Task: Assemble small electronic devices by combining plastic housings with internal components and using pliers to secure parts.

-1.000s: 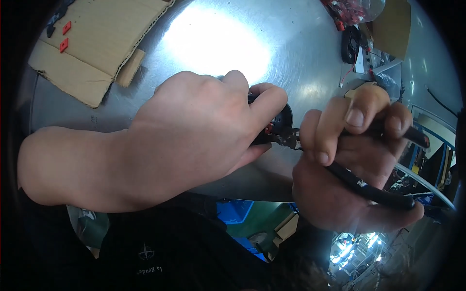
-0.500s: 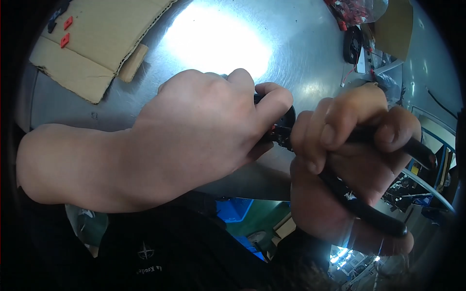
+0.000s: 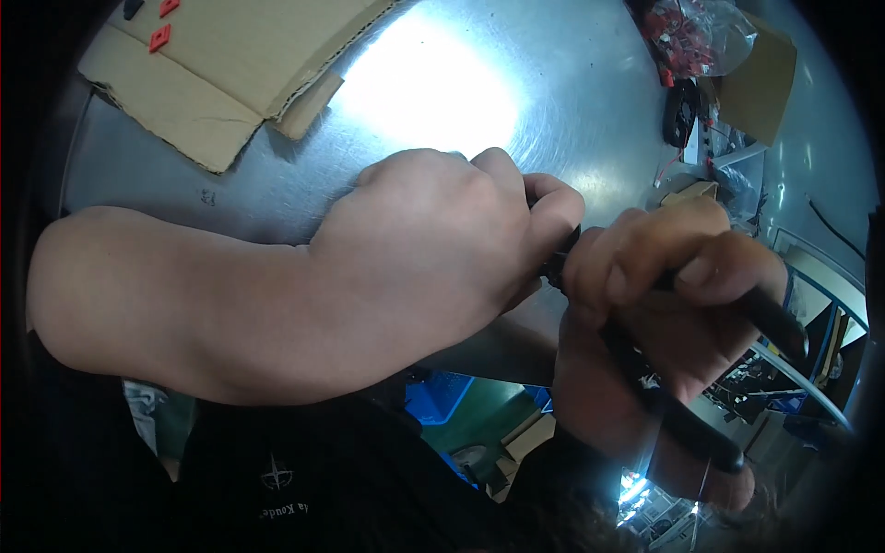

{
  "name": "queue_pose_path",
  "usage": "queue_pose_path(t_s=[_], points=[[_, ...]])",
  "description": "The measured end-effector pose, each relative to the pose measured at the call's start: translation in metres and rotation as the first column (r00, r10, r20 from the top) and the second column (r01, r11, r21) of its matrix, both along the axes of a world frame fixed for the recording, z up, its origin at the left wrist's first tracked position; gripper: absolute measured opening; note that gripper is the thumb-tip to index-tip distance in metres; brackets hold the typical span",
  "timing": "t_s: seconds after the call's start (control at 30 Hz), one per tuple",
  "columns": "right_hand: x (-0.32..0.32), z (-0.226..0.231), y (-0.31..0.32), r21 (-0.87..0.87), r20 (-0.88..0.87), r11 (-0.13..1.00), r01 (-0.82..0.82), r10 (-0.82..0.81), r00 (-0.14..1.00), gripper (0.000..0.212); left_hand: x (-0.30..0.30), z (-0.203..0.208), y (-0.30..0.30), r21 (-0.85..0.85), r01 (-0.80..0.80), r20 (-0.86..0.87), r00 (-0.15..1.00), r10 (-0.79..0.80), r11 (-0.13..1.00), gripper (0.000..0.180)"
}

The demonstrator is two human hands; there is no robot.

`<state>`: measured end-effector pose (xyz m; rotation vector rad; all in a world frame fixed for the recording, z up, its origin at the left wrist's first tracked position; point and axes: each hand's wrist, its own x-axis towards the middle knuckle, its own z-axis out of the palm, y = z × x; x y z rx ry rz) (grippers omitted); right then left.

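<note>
From the left, my left hand (image 3: 442,221) reaches over the metal table with its back up and its fingers curled closed. They hold something black, mostly hidden; only a dark bit shows between the fingers. My right hand (image 3: 664,267), palm turned up, wraps its fingers around black-handled pliers (image 3: 687,429). The two curved handles stand apart, their ends poking out to the right and below. The head of the pliers points left to the fingers of my left hand, where its jaws are hidden. Whether they bite on the black thing, I cannot tell.
A cardboard sheet (image 3: 212,88) lies at the far left with small red pieces (image 3: 160,38) on it. At the far right are a clear bag of red parts (image 3: 696,37), a black fan (image 3: 680,112) and cardboard. Below the table edge is a blue bin (image 3: 438,396).
The view has shifted a little, and my left hand sits closer to my right. A black rounded part that showed past my left fingers is now hidden. The plier handles have tilted lower.
</note>
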<state>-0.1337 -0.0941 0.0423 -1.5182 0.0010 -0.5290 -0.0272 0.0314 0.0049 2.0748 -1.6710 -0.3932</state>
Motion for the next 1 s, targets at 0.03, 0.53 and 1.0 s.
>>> queue_pose_path(t_s=[0.03, 0.53, 1.0], points=[[0.001, 0.000, 0.001, 0.003, -0.006, 1.000, 0.002, -0.002, 1.000, 0.093, 0.000, 0.000, -0.002, 0.019, 0.004, -0.073, 0.997, -0.003, 1.000, 0.044], [0.004, -0.007, -0.003, -0.008, -0.036, 0.998, -0.067, 0.066, 0.997, 0.088, 0.019, 0.016, -0.014, 0.219, 0.182, -0.329, 0.939, -0.103, 0.959, 0.029], [0.027, -0.022, -0.027, 0.078, 0.375, 0.834, -0.546, 0.483, 0.791, 0.062, 0.019, 0.007, -0.016, 0.088, 0.242, -0.213, 0.952, -0.219, 0.966, 0.040]])
